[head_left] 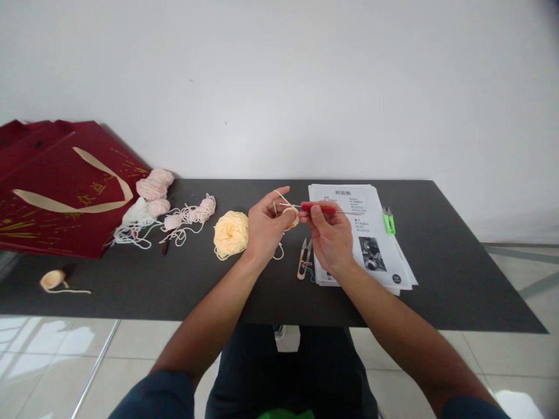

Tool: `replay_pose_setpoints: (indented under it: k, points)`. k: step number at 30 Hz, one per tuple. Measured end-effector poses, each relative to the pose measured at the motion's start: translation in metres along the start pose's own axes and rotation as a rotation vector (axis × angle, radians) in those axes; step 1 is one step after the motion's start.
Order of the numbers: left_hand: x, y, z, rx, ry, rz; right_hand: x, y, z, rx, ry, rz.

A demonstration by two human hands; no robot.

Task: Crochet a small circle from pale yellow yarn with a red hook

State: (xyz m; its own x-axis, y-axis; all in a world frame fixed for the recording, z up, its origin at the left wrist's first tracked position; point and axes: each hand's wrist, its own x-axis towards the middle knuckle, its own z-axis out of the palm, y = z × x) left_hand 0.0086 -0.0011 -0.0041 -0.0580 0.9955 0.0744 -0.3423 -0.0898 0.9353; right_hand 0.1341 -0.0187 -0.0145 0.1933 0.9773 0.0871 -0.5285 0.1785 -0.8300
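My left hand (266, 224) is closed on a small cream crochet piece (292, 217), pinched between thumb and fingers. A strand of yarn runs over its raised index finger. In my right hand (329, 233) is a crochet hook with a red handle (318, 209), gripped between thumb and fingers. The hook's thin metal tip reaches left to the crochet piece; whether it sits inside a stitch I cannot tell. Just left of my left hand lies a pale yellow yarn ball (231, 234). Thread snips (304, 259) rest on the table below and between the hands.
Printed sheets (384, 265) lie under and beside my right hand, with green-handled snips (388, 221) at their right edge. Pink and white yarn (152, 189) and a dark red gift bag (61, 192) occupy the left. A small crocheted cup shape (53, 279) sits near the front left edge.
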Motion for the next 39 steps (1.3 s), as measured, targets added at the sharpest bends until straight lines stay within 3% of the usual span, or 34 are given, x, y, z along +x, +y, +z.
replay_pose_setpoints:
  k: [13, 29, 39]
  points:
    - [-0.003, 0.003, 0.003, -0.05, 0.03, -0.053, 0.002, 0.001, -0.002, 0.066, -0.054, 0.012]
    - [-0.001, -0.001, 0.0, 0.028, 0.05, 0.114, 0.009, -0.007, -0.015, -0.084, -0.08, -0.282]
    - [-0.001, 0.0, 0.001, 0.05, 0.079, 0.129, 0.009, -0.004, -0.018, -0.111, -0.101, -0.323]
